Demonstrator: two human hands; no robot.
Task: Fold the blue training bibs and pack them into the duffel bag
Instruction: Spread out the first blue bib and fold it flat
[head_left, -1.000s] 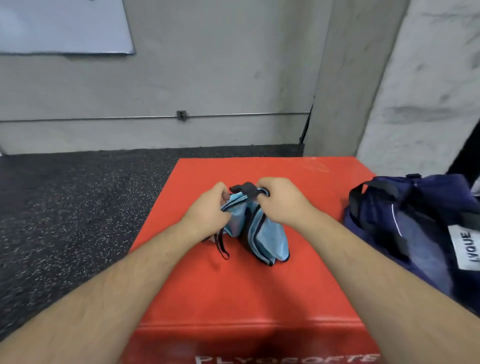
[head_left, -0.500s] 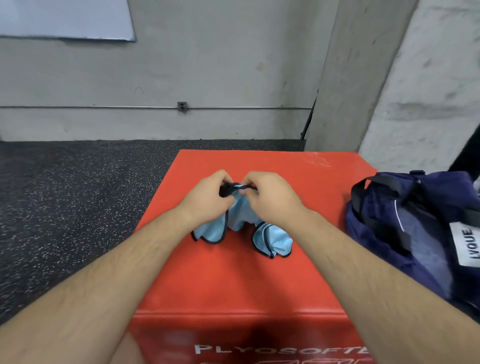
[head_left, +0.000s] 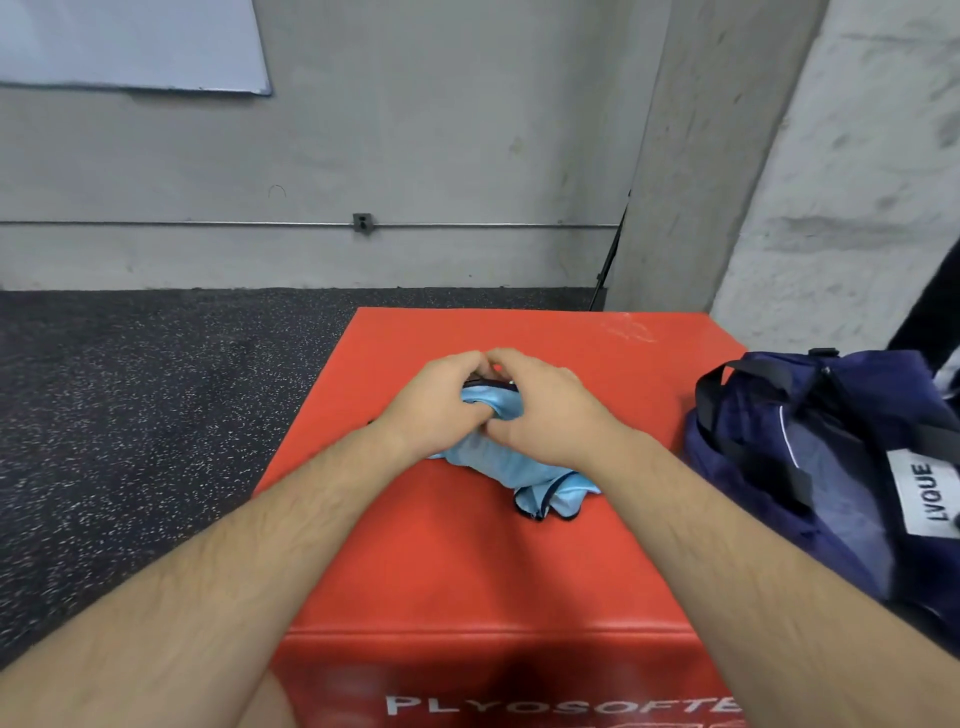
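Both hands bunched on the blue bib (head_left: 501, 462), mid-top of the red foam box (head_left: 467, 571).

Left hand (head_left: 436, 408) and right hand (head_left: 545, 410) sit side by side, touching, fingers curled down into the bib's far end. Most of the fabric lies under and just behind the hands, and a loose tail spills out below the right wrist onto the box. Around: grey concrete wall (head_left: 415, 130), dark speckled floor (head_left: 130, 415), whiteboard (head_left: 130, 41) top left. The navy duffel bag (head_left: 831, 519) is on the box's right edge, apart from the bib, black straps up, white label (head_left: 927, 493) reading LVQUE. Nothing lies between bib and bag. The bib is light blue and shiny with dark edge trim, crumpled, not flat.
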